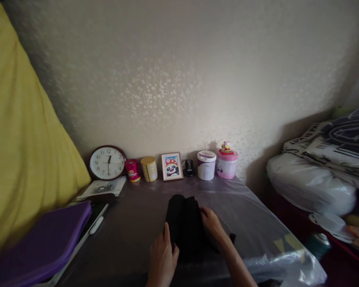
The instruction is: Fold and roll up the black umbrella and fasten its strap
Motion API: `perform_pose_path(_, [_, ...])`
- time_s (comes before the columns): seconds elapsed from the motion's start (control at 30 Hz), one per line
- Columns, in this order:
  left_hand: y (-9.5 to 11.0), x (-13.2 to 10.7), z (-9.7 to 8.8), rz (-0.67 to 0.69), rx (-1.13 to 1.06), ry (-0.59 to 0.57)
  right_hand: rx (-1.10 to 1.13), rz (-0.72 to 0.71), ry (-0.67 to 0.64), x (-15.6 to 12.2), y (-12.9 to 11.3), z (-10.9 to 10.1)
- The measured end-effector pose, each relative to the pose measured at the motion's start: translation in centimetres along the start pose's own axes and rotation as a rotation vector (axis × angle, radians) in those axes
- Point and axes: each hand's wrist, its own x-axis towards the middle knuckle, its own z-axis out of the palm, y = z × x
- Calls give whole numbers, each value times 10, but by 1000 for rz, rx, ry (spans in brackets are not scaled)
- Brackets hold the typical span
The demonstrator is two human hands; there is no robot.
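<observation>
A folded black cloth (184, 223) lies on a dark table covered in clear plastic (242, 215). My left hand (162, 255) rests against the cloth's near left edge, thumb up along its side and fingers closed on the fabric. My right hand (211, 223) lies on the cloth's right side with the fingers curled onto it. A small dark end of the cloth (232, 237) shows past my right wrist.
Along the wall stand a round clock (107, 162), a red can (133, 170), a gold tin (149, 168), a framed panda picture (172, 166), a white tub (206, 164) and a pink jar (227, 163). A purple folder (48, 239) and book (103, 187) lie left. Bedding (314, 179) is piled right.
</observation>
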Motion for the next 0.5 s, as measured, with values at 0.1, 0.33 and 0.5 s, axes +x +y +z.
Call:
perform_pose_path(0.1, [5, -1, -4, 13, 52, -11, -186, -76, 110, -8, -6, -10])
perform_pose_path(0.33, [6, -1, -6, -11, 24, -72, -371, 5, 40, -31, -14, 4])
perform_pose_path(0.5, [2, 0, -4, 10, -3, -86, -181, -19, -22, -15, -25, 12])
